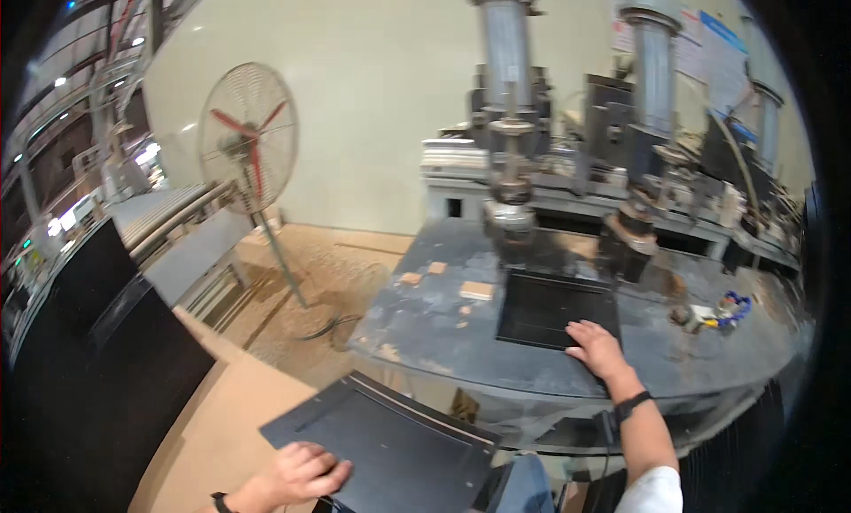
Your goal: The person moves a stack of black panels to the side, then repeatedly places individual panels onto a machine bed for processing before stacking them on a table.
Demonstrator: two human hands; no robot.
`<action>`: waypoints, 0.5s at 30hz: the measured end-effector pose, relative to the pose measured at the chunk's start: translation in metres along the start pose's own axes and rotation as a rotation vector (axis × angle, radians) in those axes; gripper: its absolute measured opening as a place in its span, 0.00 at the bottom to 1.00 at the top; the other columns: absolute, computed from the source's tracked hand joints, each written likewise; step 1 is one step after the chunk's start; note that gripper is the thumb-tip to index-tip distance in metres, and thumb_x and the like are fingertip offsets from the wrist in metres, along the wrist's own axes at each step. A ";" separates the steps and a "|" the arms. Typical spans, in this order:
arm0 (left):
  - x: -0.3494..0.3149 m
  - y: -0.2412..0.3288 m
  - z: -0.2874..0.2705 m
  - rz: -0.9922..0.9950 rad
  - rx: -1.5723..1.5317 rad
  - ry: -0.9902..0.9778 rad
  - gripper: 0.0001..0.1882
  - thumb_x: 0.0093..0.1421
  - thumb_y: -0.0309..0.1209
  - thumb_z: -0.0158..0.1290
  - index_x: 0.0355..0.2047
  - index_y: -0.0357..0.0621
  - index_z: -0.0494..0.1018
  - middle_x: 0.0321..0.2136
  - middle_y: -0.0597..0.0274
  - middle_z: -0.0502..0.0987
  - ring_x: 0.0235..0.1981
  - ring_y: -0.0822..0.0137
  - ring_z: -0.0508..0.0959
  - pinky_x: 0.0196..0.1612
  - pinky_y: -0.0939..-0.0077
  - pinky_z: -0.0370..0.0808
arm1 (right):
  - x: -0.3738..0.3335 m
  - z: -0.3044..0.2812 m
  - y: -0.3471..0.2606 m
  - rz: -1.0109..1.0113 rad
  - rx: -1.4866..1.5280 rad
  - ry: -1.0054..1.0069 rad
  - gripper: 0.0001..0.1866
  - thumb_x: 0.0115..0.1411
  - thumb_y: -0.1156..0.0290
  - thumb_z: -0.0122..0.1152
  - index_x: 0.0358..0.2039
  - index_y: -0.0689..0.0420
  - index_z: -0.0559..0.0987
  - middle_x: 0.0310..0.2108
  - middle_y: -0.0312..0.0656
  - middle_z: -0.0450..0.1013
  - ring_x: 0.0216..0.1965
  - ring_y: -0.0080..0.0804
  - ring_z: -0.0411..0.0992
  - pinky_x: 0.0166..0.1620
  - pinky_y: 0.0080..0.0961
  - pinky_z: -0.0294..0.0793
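My left hand point(306, 473) has its fingers curled over the left edge of a black panel point(403, 451), which lies in front of me beside a stack with a light brown top. A shallow groove runs along the panel's far edge. On the grey machine table, a second black panel point(554, 309) lies flat below the machine heads. My right hand point(596, 346) rests on its near right part, fingers stretched out and pressing lightly on the surface. Dark bands circle both wrists.
Machine heads point(511, 189) rise over the grey table point(425, 336). Small wood offcuts point(476, 290) lie left of the panel, and a blue coiled hose point(736, 309) to the right. A pedestal fan point(250, 139) stands at far left, near a tall black panel stack point(97, 362).
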State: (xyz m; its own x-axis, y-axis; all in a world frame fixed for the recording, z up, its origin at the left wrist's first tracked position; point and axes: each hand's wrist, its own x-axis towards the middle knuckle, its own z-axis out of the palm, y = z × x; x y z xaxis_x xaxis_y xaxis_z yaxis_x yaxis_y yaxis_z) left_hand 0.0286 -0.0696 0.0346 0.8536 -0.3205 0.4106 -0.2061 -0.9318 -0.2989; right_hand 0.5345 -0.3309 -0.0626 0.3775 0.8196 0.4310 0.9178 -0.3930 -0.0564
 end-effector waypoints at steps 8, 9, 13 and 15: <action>-0.130 -0.102 -0.093 -0.568 0.709 0.002 0.15 0.48 0.28 0.52 0.39 0.46 0.74 0.37 0.60 0.77 0.41 0.59 0.77 0.42 0.66 0.73 | 0.007 -0.001 -0.011 0.015 0.019 0.041 0.28 0.44 0.66 0.67 0.47 0.59 0.76 0.51 0.46 0.72 0.54 0.51 0.66 0.55 0.41 0.65; -0.147 -0.122 -0.101 -0.628 0.749 0.039 0.16 0.49 0.28 0.51 0.41 0.46 0.74 0.38 0.60 0.77 0.42 0.59 0.76 0.44 0.66 0.73 | 0.007 0.002 -0.007 0.044 -0.006 0.005 0.30 0.41 0.67 0.68 0.48 0.60 0.75 0.50 0.47 0.71 0.52 0.51 0.65 0.54 0.42 0.65; -0.212 -0.207 -0.126 -0.894 0.947 0.028 0.10 0.52 0.26 0.48 0.36 0.47 0.73 0.34 0.62 0.76 0.38 0.62 0.76 0.40 0.66 0.74 | 0.016 -0.027 -0.036 0.091 -0.070 0.019 0.38 0.36 0.69 0.72 0.52 0.60 0.71 0.51 0.49 0.67 0.51 0.50 0.64 0.54 0.42 0.63; -0.236 -0.236 -0.131 -1.081 1.022 -0.093 0.08 0.53 0.26 0.48 0.35 0.49 0.72 0.31 0.63 0.75 0.36 0.62 0.76 0.38 0.66 0.74 | 0.007 -0.062 -0.052 0.079 -0.073 0.052 0.41 0.35 0.71 0.72 0.54 0.60 0.69 0.51 0.50 0.66 0.51 0.50 0.63 0.54 0.42 0.62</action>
State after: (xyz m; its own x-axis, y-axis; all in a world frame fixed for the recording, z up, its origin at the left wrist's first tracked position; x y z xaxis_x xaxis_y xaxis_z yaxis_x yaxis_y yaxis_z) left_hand -0.1870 0.2036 0.1210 0.4055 0.4786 0.7788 0.9132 -0.1735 -0.3688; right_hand 0.4814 -0.3306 -0.0006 0.4396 0.7627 0.4744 0.8732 -0.4866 -0.0269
